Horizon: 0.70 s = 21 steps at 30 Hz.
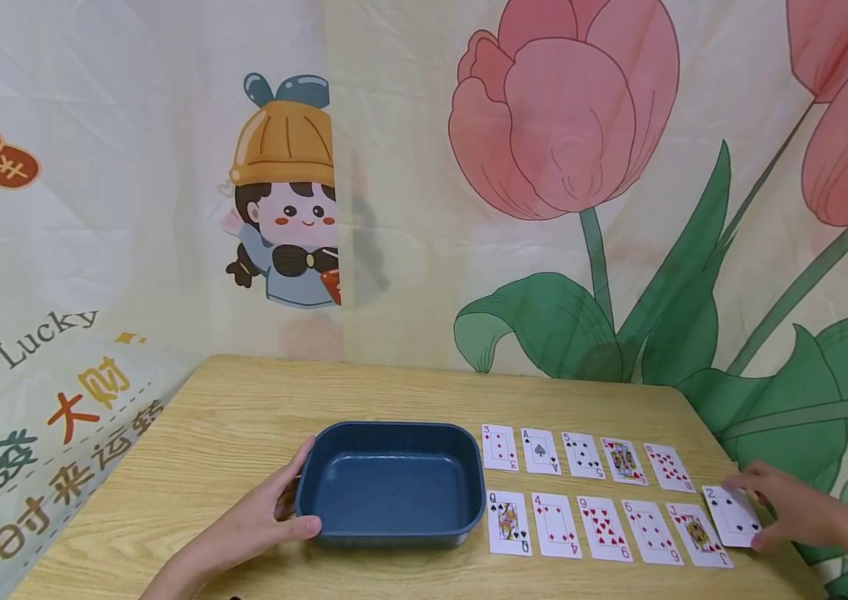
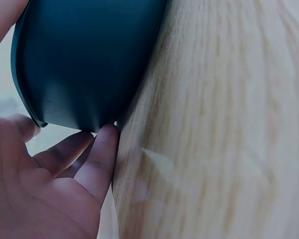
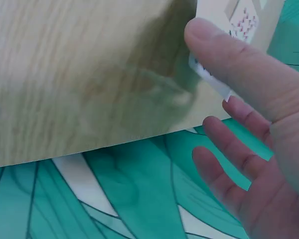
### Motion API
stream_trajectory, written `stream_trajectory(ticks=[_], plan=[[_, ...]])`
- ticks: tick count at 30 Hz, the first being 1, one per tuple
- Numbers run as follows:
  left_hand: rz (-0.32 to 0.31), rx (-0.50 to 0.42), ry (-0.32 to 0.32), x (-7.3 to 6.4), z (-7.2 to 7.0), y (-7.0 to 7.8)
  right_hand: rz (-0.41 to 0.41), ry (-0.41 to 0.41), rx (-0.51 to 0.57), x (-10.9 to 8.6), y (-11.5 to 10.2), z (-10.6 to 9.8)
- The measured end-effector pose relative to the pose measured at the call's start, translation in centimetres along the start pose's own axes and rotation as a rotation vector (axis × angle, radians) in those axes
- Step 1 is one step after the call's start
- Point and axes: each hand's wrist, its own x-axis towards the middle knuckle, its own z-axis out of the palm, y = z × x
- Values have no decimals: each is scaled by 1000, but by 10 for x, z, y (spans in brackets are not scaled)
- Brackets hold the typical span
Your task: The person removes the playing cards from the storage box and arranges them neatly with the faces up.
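A dark blue rectangular tray (image 1: 391, 496) stands on the wooden table with nothing inside it. My left hand (image 1: 259, 517) holds it at the left end, thumb at the near corner; in the left wrist view, fingertips touch the tray's outer wall (image 2: 89, 59). At the far right of the cards, my right hand (image 1: 795, 508) pinches a black two playing card (image 1: 730, 518) by its right side between thumb and fingers. The right wrist view shows the thumb (image 3: 209, 37) over the card, part of which is hidden.
Two rows of face-up cards lie right of the tray, including a three of diamonds (image 1: 499, 447), a queen (image 1: 509, 522) and a jack (image 1: 699, 535). The wooden table (image 1: 244, 408) meets a printed cloth backdrop (image 1: 401, 208); its right edge runs near my right hand.
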Motion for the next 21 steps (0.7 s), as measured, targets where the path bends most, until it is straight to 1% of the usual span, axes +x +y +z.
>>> stream_trajectory(ticks=[3,4,5,9,12,17,21], plan=[[-5,-3,-3,1,0,1,35,-19,-40,0,6,5],[-7,-4,-4,1,0,1,34,-18,-45,-1,8,8],[-9,-4,-4,1,0,2,31,-19,-45,-1,9,11],[-15,-6,1,1,0,2,101,-53,-21,0,9,19],[-15,-7,4,1,0,2,144,-74,-7,0,9,21],[-8,-2,5,1,0,1,170,-90,13,-2,10,21],[-9,-5,6,1,1,0,172,-101,37,-6,13,22]])
